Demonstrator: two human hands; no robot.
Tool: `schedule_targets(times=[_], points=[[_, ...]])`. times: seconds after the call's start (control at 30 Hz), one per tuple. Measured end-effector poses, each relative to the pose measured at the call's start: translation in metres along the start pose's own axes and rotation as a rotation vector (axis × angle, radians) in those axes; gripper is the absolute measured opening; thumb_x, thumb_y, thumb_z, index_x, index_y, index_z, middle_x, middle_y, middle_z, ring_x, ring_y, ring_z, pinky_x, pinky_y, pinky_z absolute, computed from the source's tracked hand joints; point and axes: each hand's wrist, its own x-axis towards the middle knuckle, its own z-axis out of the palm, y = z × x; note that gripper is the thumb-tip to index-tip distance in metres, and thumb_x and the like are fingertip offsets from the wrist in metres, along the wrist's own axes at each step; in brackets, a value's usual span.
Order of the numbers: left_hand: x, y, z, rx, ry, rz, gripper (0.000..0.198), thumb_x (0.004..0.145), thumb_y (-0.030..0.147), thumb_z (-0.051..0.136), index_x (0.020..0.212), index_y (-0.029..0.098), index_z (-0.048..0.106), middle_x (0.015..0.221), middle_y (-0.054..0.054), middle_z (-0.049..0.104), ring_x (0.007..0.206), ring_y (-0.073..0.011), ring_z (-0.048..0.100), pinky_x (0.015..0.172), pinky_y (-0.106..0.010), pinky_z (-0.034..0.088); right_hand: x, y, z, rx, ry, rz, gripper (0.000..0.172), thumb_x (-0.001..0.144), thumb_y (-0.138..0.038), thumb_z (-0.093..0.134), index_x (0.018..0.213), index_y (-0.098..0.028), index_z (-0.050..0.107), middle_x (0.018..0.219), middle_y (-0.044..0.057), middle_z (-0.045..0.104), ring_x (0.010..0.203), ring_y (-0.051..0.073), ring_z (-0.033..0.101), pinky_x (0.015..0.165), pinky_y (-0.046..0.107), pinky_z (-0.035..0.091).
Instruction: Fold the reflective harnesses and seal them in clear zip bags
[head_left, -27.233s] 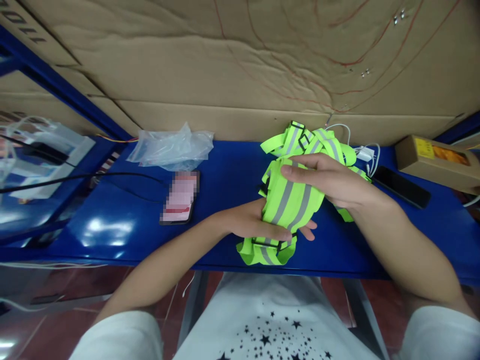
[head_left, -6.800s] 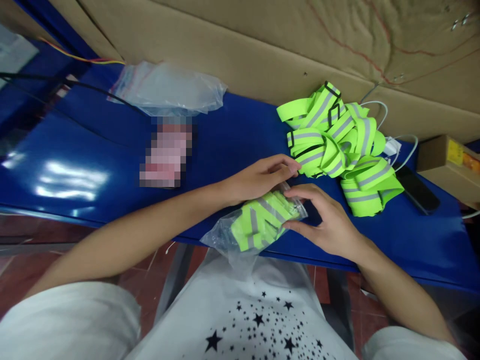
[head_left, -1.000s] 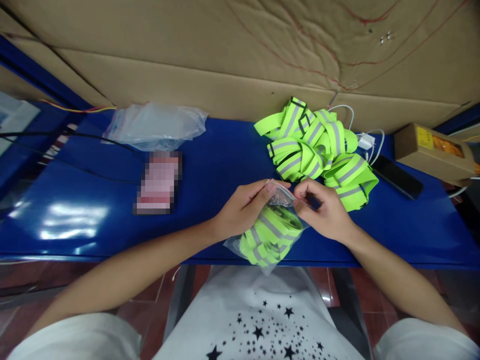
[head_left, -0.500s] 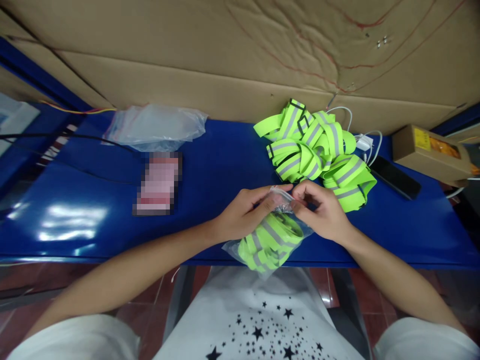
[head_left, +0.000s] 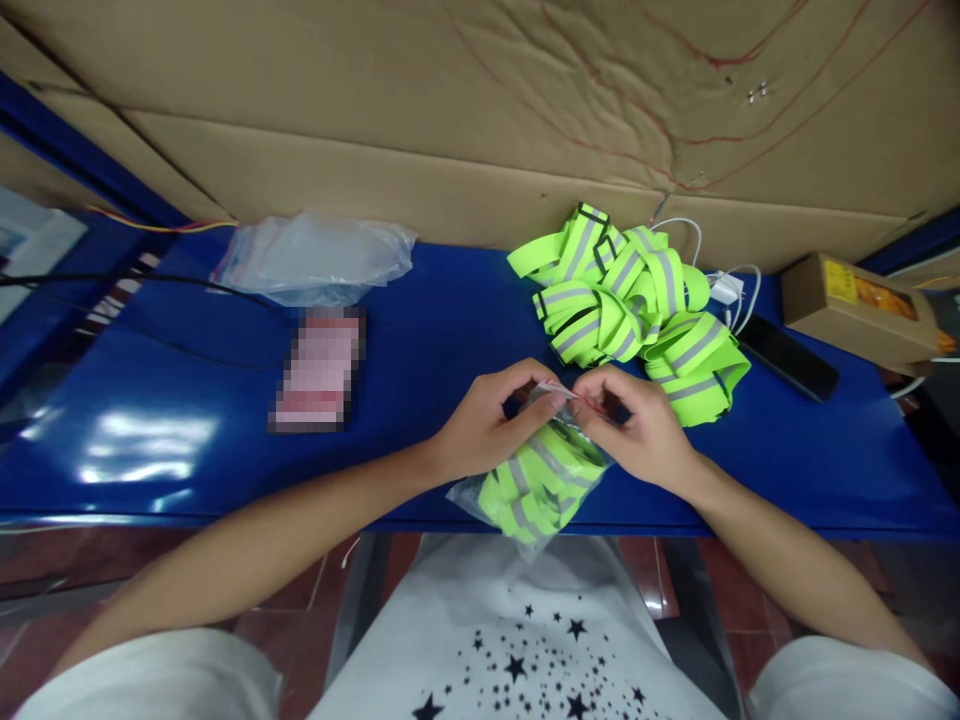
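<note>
A clear zip-lock bag (head_left: 466,492) hangs at the table's front edge. Inside it lies a coiled neon-yellow reflective strap (head_left: 536,485) with grey stripes. My left hand (head_left: 504,415) pinches the bag's top edge between thumb and index finger. Close beside it, my right hand (head_left: 628,415) pinches the same edge, where a red line shows along the seal. Just beyond my hands, a heap of loose reflective straps (head_left: 619,285) with black buckles rests on the blue table (head_left: 450,320).
Flat clear plastic bags (head_left: 322,255) are stacked at the back left. A pixelated pink rectangular item (head_left: 319,370) lies in front of them. On the right are a black phone (head_left: 791,357), a white charger (head_left: 726,288) with its cable and a cardboard box (head_left: 847,310). Cardboard (head_left: 337,165) lines the back.
My right hand has shifted slightly left along the bag's top edge, so both hands' fingertips are closer together. The red-lined seal shows more clearly now. The straps remain in the bag.
</note>
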Motion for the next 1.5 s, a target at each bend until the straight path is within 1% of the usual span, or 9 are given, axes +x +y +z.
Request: schedule_targets(times=[0.43, 0.7, 0.87, 0.97, 1.07, 1.17, 1.27, 1.4, 1.5], points=[[-0.002, -0.002, -0.004, 0.166, -0.105, 0.062, 0.026, 0.105, 0.035, 0.047, 0.098, 0.017, 0.064, 0.086, -0.001, 0.068, 0.077, -0.0113, 0.062, 0.072, -0.022, 0.046, 0.000, 0.006, 0.001, -0.103, -0.069, -0.004, 0.014, 0.100, -0.032, 0.059, 0.092, -0.021, 0.055, 0.061, -0.009, 0.043, 0.051, 0.007, 0.041, 0.052, 0.022, 0.034], [-0.001, 0.003, -0.004, 0.121, -0.080, 0.107, 0.029, 0.105, 0.032, 0.047, 0.088, 0.016, 0.063, 0.079, 0.000, 0.064, 0.072, -0.0104, 0.058, 0.069, -0.022, 0.044, -0.006, 0.005, 0.000, -0.112, -0.118, -0.026, 0.017, 0.102, -0.036, 0.056, 0.094, -0.022, 0.054, 0.058, -0.010, 0.040, 0.048, 0.008, 0.035, 0.048, 0.022, 0.029], [0.000, -0.004, -0.004, 0.046, -0.089, 0.011, 0.032, 0.105, 0.040, 0.047, 0.094, 0.016, 0.064, 0.082, -0.001, 0.064, 0.075, -0.0119, 0.058, 0.071, -0.023, 0.044, -0.003, 0.007, 0.001, -0.180, -0.083, -0.071, 0.015, 0.104, -0.035, 0.052, 0.097, -0.022, 0.056, 0.070, -0.004, 0.057, 0.057, 0.010, 0.052, 0.057, 0.023, 0.040], [0.003, -0.009, -0.005, -0.062, -0.179, -0.077, 0.036, 0.099, 0.047, 0.057, 0.117, 0.016, 0.061, 0.094, -0.004, 0.066, 0.081, -0.0141, 0.061, 0.073, -0.026, 0.047, -0.002, 0.008, 0.002, -0.181, -0.032, -0.090, 0.014, 0.105, -0.033, 0.050, 0.096, -0.022, 0.055, 0.072, -0.002, 0.061, 0.058, 0.011, 0.055, 0.058, 0.023, 0.041], [0.006, -0.009, -0.008, -0.189, -0.350, -0.146, 0.060, 0.087, 0.049, 0.073, 0.133, 0.018, 0.050, 0.109, -0.006, 0.066, 0.092, -0.0173, 0.064, 0.080, -0.029, 0.050, -0.005, 0.008, -0.001, -0.159, 0.024, -0.093, 0.012, 0.105, -0.032, 0.051, 0.098, -0.022, 0.053, 0.069, -0.004, 0.059, 0.055, 0.011, 0.054, 0.056, 0.023, 0.040], [0.008, -0.001, -0.014, -0.276, -0.534, -0.174, 0.079, 0.078, 0.045, 0.084, 0.141, 0.022, 0.042, 0.122, -0.009, 0.063, 0.108, -0.0226, 0.065, 0.091, -0.035, 0.052, -0.009, 0.006, -0.008, -0.138, 0.078, -0.078, 0.011, 0.104, -0.032, 0.051, 0.098, -0.023, 0.053, 0.063, -0.006, 0.053, 0.052, 0.010, 0.049, 0.053, 0.023, 0.037], [0.008, 0.015, -0.024, -0.192, -0.625, -0.154, 0.079, 0.075, 0.042, 0.087, 0.139, 0.023, 0.045, 0.121, -0.010, 0.066, 0.114, -0.0260, 0.064, 0.092, -0.037, 0.053, -0.010, 0.003, -0.016, -0.109, 0.143, -0.066, 0.017, 0.104, -0.035, 0.051, 0.093, -0.023, 0.053, 0.059, -0.007, 0.046, 0.050, 0.011, 0.045, 0.050, 0.024, 0.035], [0.008, 0.039, -0.050, 0.144, -0.468, -0.056, 0.069, 0.083, 0.041, 0.079, 0.141, 0.024, 0.045, 0.115, -0.009, 0.071, 0.104, -0.0251, 0.069, 0.086, -0.035, 0.054, -0.005, 0.004, -0.026, -0.096, 0.183, 0.002, 0.020, 0.105, -0.041, 0.048, 0.107, -0.024, 0.057, 0.060, -0.006, 0.046, 0.050, 0.014, 0.047, 0.049, 0.026, 0.036], [0.007, 0.047, -0.079, 0.489, -0.186, 0.023, 0.060, 0.088, 0.039, 0.073, 0.139, 0.023, 0.046, 0.121, -0.010, 0.069, 0.105, -0.0253, 0.068, 0.088, -0.035, 0.052, 0.001, 0.009, -0.030, -0.107, 0.171, 0.045, 0.026, 0.105, -0.044, 0.046, 0.121, -0.024, 0.054, 0.069, -0.003, 0.056, 0.055, 0.016, 0.054, 0.053, 0.028, 0.042]])
